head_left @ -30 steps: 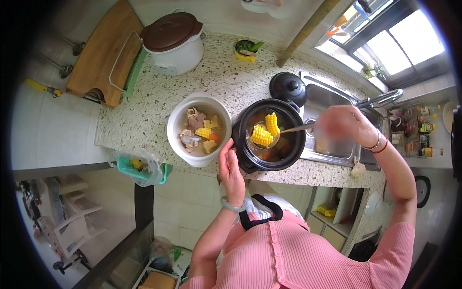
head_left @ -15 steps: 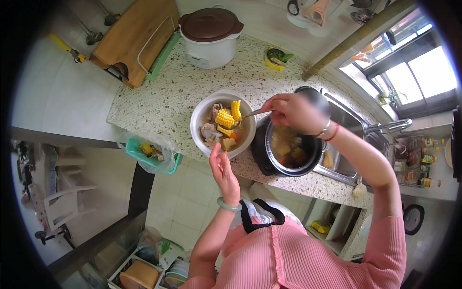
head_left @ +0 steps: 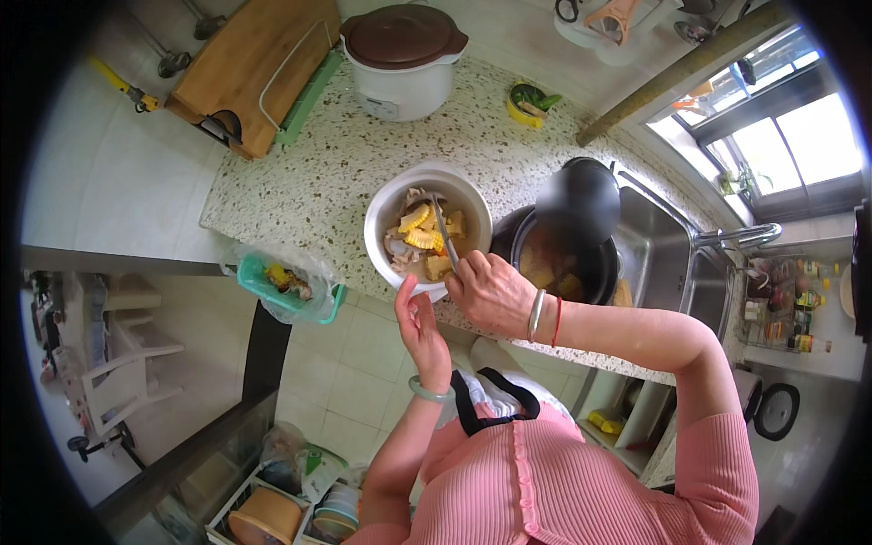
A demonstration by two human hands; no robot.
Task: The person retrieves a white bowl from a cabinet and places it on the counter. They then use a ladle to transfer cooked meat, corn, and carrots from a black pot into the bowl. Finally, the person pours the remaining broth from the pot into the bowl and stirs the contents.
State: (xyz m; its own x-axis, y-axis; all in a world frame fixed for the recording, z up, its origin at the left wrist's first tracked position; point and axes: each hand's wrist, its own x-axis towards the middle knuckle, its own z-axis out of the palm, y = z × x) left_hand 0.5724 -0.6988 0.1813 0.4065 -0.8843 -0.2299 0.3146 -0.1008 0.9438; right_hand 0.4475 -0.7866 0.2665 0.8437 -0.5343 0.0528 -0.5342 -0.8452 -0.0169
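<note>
A white bowl (head_left: 374, 229) on the counter holds corn pieces (head_left: 421, 238), chunks of meat and other pieces in broth. In my right hand (head_left: 491, 292) is the handle of a metal spoon (head_left: 444, 227), fingers closed round it. It slants over the bowl, its far end among the food. Fingers stretched, my left hand (head_left: 423, 332) rests at the bowl's near rim, seemingly touching it. To the right of the bowl stands a dark pot (head_left: 607, 272) with broth and food inside. My right hand and forearm hide its near side; a blurred patch covers its far side.
A white cooker with a brown lid (head_left: 404, 38) stands at the back. Beside the pot is a steel sink (head_left: 668, 263). A small yellow bowl (head_left: 525, 113) holds greens. At the left counter edge hangs a green bin (head_left: 325, 310) with a plastic bag. Wooden cutting boards (head_left: 245, 64) lean left.
My right hand has come from above the pot to the bowl's near right side, swinging the spoon upright. The corn from the spoon now lies in the bowl. My left hand stays by the rim.
</note>
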